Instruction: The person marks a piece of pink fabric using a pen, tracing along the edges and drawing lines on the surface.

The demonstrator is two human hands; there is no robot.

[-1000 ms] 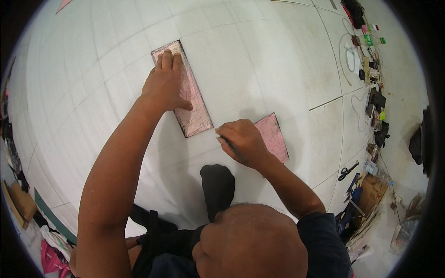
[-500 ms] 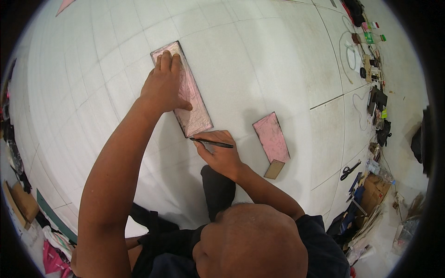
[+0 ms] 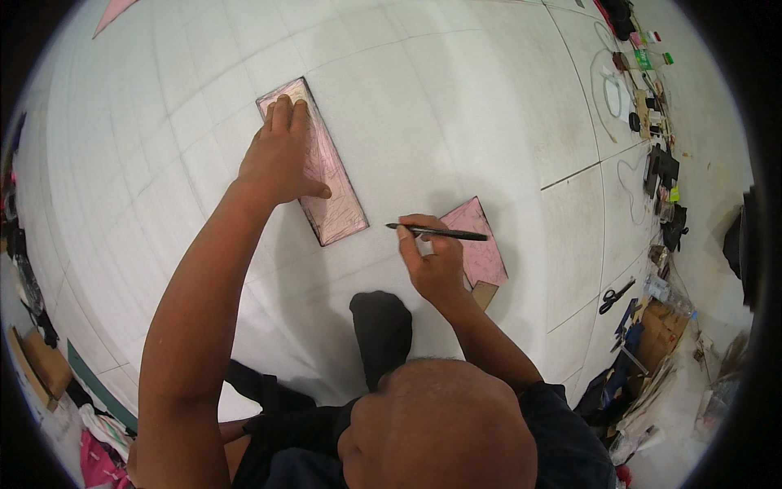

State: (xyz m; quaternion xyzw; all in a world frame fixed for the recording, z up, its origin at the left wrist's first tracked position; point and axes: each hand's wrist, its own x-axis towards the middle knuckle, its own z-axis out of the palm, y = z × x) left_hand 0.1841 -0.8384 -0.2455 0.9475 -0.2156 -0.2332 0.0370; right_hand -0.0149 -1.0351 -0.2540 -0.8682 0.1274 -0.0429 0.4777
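Observation:
My left hand [image 3: 283, 155] lies spread over a long pink rectangular piece [image 3: 338, 213] with dark edges, pressing it on a white sheet [image 3: 407, 106]. Between the fingers and thumb of my right hand [image 3: 437, 265] is a slim black pen [image 3: 444, 233], its tip pointing left and standing just off the piece's near right corner. Partly behind that hand lies a shorter pink piece [image 3: 481, 228], and a small brown block [image 3: 484, 294] sits at its near end.
Faint grid lines cross the sheet. My dark-socked foot [image 3: 381, 330] rests on it close to me. Along the right edge are black scissors [image 3: 617, 297], a green-capped bottle [image 3: 652, 59], cables and several loose items. A pink corner [image 3: 112, 15] shows at the far left.
My right hand with the pen has moved right, away from the long piece's near edge, and now partly covers the shorter pink piece. My left hand stays on the long piece.

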